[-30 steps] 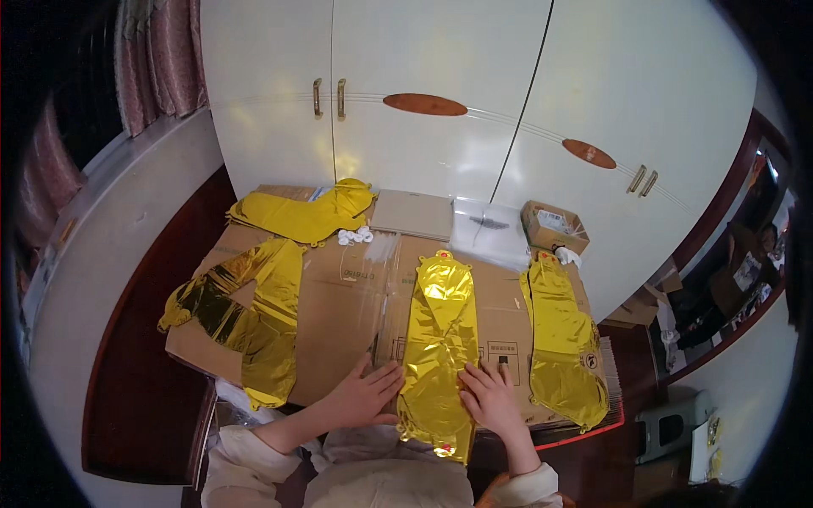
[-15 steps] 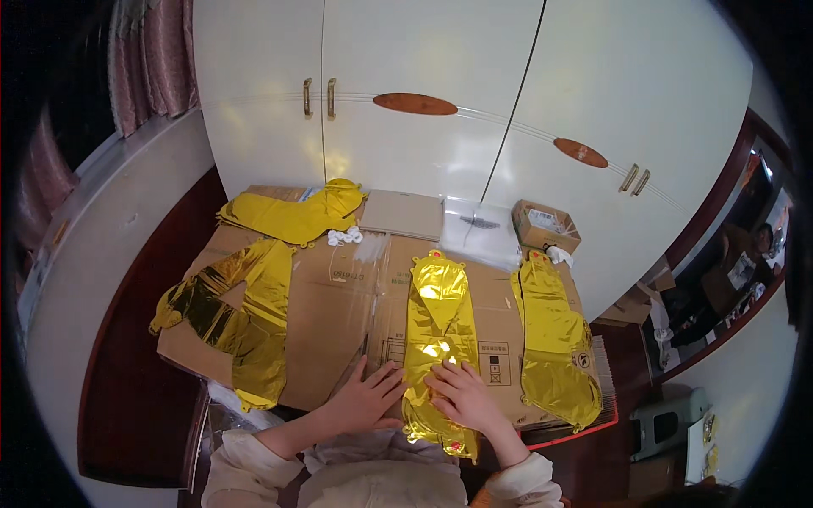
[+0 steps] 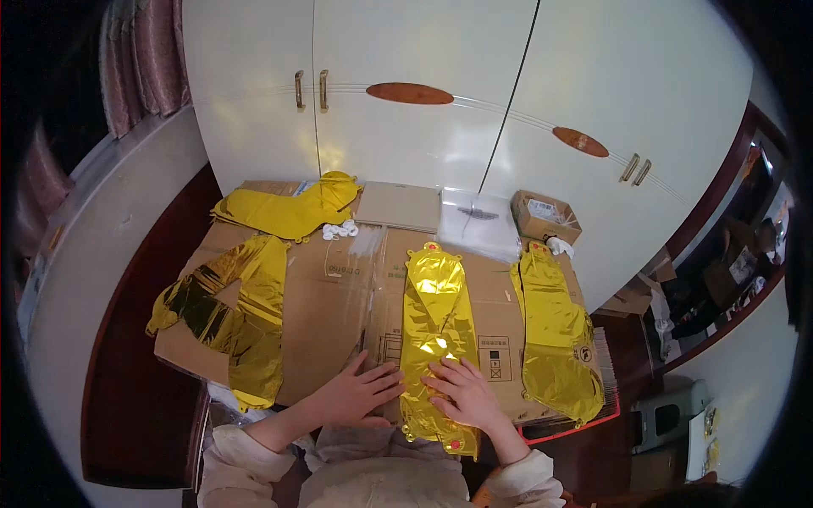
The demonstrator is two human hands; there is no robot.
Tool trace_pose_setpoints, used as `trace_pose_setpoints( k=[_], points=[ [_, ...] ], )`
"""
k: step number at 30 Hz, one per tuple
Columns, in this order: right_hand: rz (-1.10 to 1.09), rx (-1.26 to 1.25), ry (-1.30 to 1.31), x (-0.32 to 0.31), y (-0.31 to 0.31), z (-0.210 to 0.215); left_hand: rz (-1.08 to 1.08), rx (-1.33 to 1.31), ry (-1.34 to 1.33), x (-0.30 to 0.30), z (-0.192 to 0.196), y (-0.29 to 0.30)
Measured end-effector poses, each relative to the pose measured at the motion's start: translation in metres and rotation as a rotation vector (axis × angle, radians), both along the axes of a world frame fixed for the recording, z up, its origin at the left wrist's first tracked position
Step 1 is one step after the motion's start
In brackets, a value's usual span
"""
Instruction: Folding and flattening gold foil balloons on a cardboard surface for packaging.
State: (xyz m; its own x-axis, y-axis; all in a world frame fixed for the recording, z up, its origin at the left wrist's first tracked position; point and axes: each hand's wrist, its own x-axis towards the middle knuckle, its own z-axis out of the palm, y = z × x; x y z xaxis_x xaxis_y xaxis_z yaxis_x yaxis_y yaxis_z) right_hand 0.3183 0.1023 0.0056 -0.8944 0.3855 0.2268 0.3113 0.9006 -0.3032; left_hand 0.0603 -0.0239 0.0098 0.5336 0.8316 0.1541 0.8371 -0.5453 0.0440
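A long gold foil balloon [image 3: 437,317], flat and uninflated, lies lengthwise in front of me on the cardboard [image 3: 326,339]. My right hand [image 3: 466,394] rests on its lower half with the fingers spread. My left hand [image 3: 360,394] lies flat at its left edge, fingers apart, mostly on the cardboard. Neither hand grips anything. To the left is a flat gold foil balloon with a triangular hole [image 3: 258,309]. Another gold foil balloon [image 3: 555,330] lies on the right, and a curved gold one [image 3: 288,212] at the far left.
At the back are small white rolls [image 3: 340,229], a grey-brown board [image 3: 398,207], a stack of clear plastic bags [image 3: 478,222] and a small open carton [image 3: 546,218]. White cabinet doors [image 3: 406,51] stand behind. A grey stool [image 3: 669,423] is at the right.
The view has shifted slightly. Both hands stay at nearly the same places by the middle balloon, which lies as before.
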Motion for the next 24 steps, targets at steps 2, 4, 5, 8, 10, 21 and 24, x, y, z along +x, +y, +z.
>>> trace_pose_setpoints(
  k=[2,4,5,8,10,21,24],
  points=[
    [0.004,-0.005,0.007,0.0,0.0,0.001,-0.008,-0.017,0.032,-0.002,0.002,0.001],
    [0.006,-0.005,0.012,0.0,0.0,0.001,-0.015,-0.025,0.056,-0.004,0.002,0.001],
    [0.004,-0.001,0.013,0.0,0.0,0.0,-0.021,-0.024,0.063,-0.005,0.001,0.002],
    [0.0,0.034,0.0,0.0,-0.001,0.0,-0.044,-0.018,0.085,-0.006,0.004,0.003],
    [0.002,0.062,-0.005,-0.001,-0.002,0.002,-0.063,-0.01,0.075,-0.007,0.009,0.004],
    [0.021,0.107,0.001,-0.002,-0.002,0.001,-0.084,0.07,0.027,0.009,-0.012,0.077],
    [0.015,0.105,-0.004,-0.001,-0.002,-0.002,-0.007,0.15,-0.086,0.011,-0.017,0.089]
  ],
)
